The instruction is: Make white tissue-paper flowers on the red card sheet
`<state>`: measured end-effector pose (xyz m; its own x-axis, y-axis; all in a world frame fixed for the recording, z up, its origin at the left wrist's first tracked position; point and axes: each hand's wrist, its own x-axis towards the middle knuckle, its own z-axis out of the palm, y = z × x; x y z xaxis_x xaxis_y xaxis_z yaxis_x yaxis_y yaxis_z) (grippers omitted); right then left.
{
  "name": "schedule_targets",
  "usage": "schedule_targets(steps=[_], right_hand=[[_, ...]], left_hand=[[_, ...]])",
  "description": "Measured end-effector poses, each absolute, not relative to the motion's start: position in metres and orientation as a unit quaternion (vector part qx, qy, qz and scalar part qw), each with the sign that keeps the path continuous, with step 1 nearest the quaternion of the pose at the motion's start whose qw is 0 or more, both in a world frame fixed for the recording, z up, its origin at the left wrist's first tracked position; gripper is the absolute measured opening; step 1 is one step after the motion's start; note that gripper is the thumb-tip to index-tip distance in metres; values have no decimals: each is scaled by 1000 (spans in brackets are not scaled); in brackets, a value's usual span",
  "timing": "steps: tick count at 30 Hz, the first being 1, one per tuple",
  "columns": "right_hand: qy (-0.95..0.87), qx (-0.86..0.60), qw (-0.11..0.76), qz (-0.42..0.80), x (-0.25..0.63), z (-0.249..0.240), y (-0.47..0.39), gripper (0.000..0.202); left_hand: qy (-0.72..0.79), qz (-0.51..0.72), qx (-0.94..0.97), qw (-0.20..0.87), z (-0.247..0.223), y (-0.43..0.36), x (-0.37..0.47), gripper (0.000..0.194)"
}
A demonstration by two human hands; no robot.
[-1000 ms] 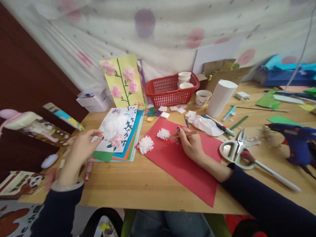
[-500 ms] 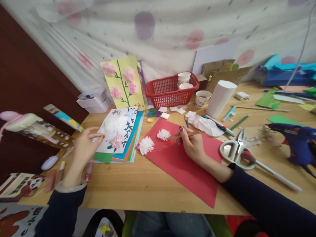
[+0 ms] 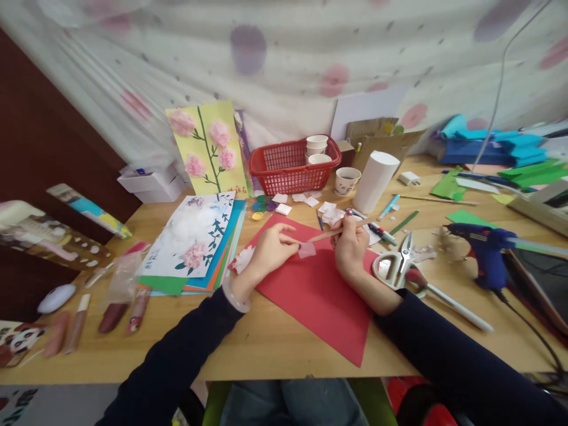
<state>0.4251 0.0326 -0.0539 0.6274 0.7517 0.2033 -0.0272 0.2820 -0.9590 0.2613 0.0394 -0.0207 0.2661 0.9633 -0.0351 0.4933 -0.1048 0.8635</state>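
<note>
My left hand point(image 3: 273, 254) is over the red paper point(image 3: 331, 302), its thumb and fingertips pinched on a small thin tissue square point(image 3: 307, 250) that looks pinkish above the red. In my right hand point(image 3: 351, 249) is a thin wooden stick point(image 3: 326, 235), held like a pen, its left tip just above the tissue square. A ruffled white paper flower point(image 3: 243, 259) lies at the paper's left edge, partly covered by my left hand. The second white flower is hidden from view.
White scissors point(image 3: 394, 263) and a blue glue gun point(image 3: 483, 248) lie to the right. Behind stand a red basket point(image 3: 293, 174), a paper cup point(image 3: 347, 180) and a white roll point(image 3: 376, 182). Coloured sheets under a flower picture point(image 3: 177, 236) lie left, near several cosmetic tubes.
My left hand has moved right from beside the flower picture to the red paper, and now pinches a tissue square. My right hand still holds the stick. The view has shifted slightly.
</note>
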Motion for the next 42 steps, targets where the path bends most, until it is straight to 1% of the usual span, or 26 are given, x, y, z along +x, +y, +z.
schedule_targets(steps=[4, 7, 10, 14, 16, 18, 20, 23, 25, 27, 29, 32, 37, 40, 42], right_hand=[[-391, -559, 698, 219, 429, -56, 35, 58], [-476, -554, 648, 215, 424, -59, 33, 60], [-541, -544, 608, 206, 418, -60, 29, 61], [-586, -529, 580, 199, 415, -59, 27, 60], [-599, -526, 570, 199, 415, -59, 26, 58], [-604, -524, 565, 204, 415, -60, 26, 56], [-602, -522, 564, 215, 415, -61, 26, 56], [-604, -522, 559, 226, 414, -61, 26, 56], [-606, -524, 553, 228, 413, -62, 26, 57], [-605, -528, 550, 230, 413, -62, 26, 57], [-607, -530, 545, 233, 414, -63, 26, 57], [-617, -526, 533, 242, 413, -64, 26, 57], [-640, -512, 519, 242, 410, -63, 26, 56], [-623, -510, 533, 261, 409, -61, 25, 55], [-597, -511, 558, 266, 410, -60, 24, 55]], left_hand=[[583, 287, 705, 285, -29, 50, 266, 33], [591, 287, 712, 246, -27, 49, 261, 34], [594, 282, 714, 240, -26, 48, 259, 34], [590, 281, 711, 260, -24, 48, 259, 34], [554, 296, 729, 273, -22, 48, 253, 33], [512, 302, 762, 258, -20, 46, 242, 34], [499, 271, 797, 204, -22, 42, 226, 40], [525, 169, 825, 121, -30, 33, 205, 69], [538, 102, 830, 106, -37, 27, 197, 83], [547, 56, 830, 99, -42, 22, 195, 85], [554, 39, 828, 76, -42, 19, 196, 85], [553, 33, 831, 47, -39, 18, 199, 87], [550, 31, 833, 45, -37, 19, 200, 88], [550, 34, 833, 48, -37, 18, 199, 85], [551, 34, 832, 52, -37, 18, 199, 85]])
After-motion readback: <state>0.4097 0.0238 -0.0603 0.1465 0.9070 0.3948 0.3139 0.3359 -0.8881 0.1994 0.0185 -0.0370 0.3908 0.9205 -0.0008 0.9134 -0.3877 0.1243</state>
